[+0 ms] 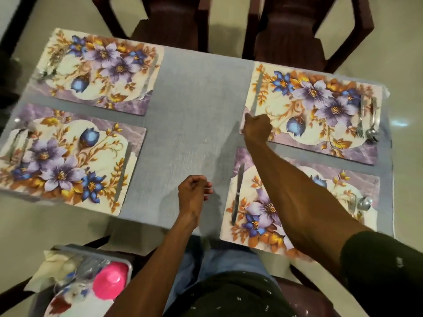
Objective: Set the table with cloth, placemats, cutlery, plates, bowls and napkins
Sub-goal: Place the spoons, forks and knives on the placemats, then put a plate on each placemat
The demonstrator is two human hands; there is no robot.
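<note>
Right grip (pixel 256 126) beside four placemats (pixel 313 110)

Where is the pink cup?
In the head view the pink cup sits at the bottom left, on a tray below the table edge, beside the left arm.

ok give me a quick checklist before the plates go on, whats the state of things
1. Grey cloth spread over table: ok.
2. Four floral placemats laid, e.g. far right floral placemat: ok.
3. Steel knife on near right mat: ok.
4. Fork and spoon on far right mat: ok.
5. Right hand grip released from far right knife: cannot tell.
6. Left hand free: cannot tell, something thin may be pinched.
</note>
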